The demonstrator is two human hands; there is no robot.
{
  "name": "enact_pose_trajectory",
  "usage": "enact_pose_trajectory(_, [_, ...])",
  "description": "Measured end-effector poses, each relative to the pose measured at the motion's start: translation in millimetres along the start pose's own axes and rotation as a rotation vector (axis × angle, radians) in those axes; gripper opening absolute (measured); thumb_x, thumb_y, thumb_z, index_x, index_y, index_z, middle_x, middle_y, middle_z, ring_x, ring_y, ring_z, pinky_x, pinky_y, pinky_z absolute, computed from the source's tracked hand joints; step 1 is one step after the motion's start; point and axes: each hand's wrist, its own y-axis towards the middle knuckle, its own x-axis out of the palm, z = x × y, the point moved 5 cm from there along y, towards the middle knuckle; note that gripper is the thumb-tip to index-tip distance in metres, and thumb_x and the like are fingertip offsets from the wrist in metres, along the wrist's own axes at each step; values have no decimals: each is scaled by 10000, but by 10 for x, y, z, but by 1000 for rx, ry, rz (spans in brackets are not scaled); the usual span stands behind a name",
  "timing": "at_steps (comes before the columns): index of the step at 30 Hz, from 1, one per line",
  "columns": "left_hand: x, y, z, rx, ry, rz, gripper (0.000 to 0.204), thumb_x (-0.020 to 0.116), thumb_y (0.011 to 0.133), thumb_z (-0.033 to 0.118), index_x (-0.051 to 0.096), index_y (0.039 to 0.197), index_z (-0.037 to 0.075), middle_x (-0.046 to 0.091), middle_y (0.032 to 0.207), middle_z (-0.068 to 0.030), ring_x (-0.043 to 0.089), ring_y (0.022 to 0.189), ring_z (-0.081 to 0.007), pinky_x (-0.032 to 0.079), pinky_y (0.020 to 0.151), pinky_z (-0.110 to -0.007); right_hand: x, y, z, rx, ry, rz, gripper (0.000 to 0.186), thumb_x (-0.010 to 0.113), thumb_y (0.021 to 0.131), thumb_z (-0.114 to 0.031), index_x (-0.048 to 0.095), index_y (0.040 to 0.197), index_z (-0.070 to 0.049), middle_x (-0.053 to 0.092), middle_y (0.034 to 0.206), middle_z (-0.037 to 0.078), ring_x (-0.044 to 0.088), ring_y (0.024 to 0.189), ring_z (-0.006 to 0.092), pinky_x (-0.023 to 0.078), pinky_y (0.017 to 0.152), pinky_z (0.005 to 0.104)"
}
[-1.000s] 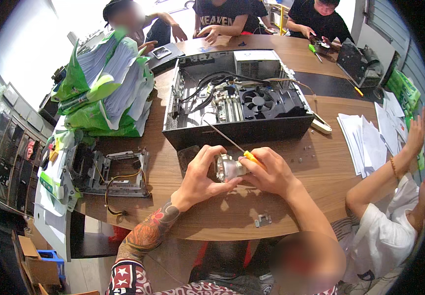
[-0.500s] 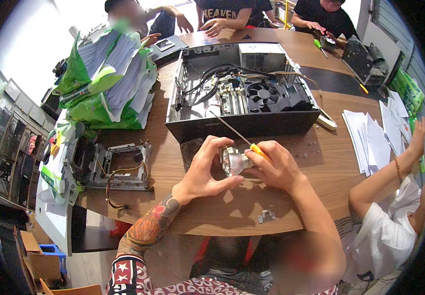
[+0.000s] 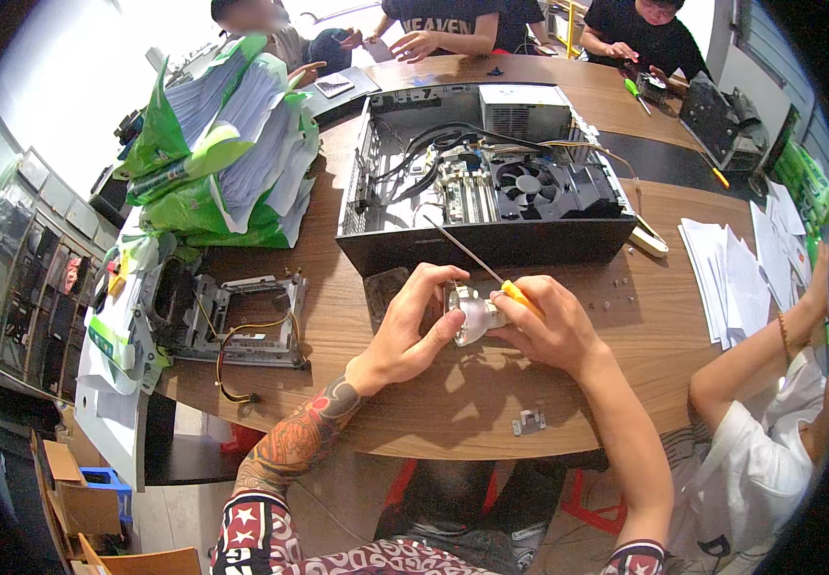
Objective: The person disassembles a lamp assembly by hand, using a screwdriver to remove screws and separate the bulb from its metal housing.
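My left hand (image 3: 414,326) grips a round, glassy silver-white lamp (image 3: 472,318) by its rim, thumb at the front. My right hand (image 3: 553,321) holds the yellow handle of a screwdriver (image 3: 519,296), with its fingers also at the back of the lamp. The long metal shaft points up and left toward an open black computer case (image 3: 486,241), which has cables and a fan (image 3: 534,187) inside. Below my hands a small metal bracket (image 3: 529,422) lies on the wooden table (image 3: 453,426).
A metal frame with cables (image 3: 252,321) sits left, below piled green paper packs (image 3: 213,144). Loose papers (image 3: 721,278), a co-worker's arm (image 3: 740,374) at right. Co-workers (image 3: 640,43) sit across, near a metal unit (image 3: 721,129) and green screwdriver (image 3: 635,91).
My left hand has shifted its hold on the lamp, thumb now bent in over its front. The scene sits slightly further right in view. At the top left, a co-worker's hands have moved.
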Motion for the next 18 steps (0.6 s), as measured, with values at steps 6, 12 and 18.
enact_pose_trajectory(6, [-1, 9, 45, 14, -23, -9, 475, 641, 943, 254, 515, 1318, -9, 514, 1027, -104, 502, 804, -161, 441, 711, -292, -15, -2, 1, 13, -4, 8, 478, 820, 745, -208, 627, 1159, -70, 546, 1011, 122, 634, 874, 302, 578, 761, 384])
enact_pose_trajectory(12, [21, -7, 56, -19, -173, -39, 562, 664, 915, 176, 459, 1404, -11, 489, 1241, -135, 560, 976, -183, 491, 850, -312, -15, -45, 40, 38, -11, 9, 499, 820, 750, -209, 623, 1190, -81, 552, 1029, 133, 634, 881, 314, 579, 759, 386])
enact_pose_trajectory(18, [-2, -6, -11, -152, -333, -44, 599, 676, 894, 125, 438, 1422, -29, 473, 1312, -138, 573, 1012, -174, 505, 885, -318, -19, -16, 50, 50, 9, 6, 497, 814, 761, -207, 618, 1199, -77, 548, 1054, 143, 638, 903, 318, 582, 762, 396])
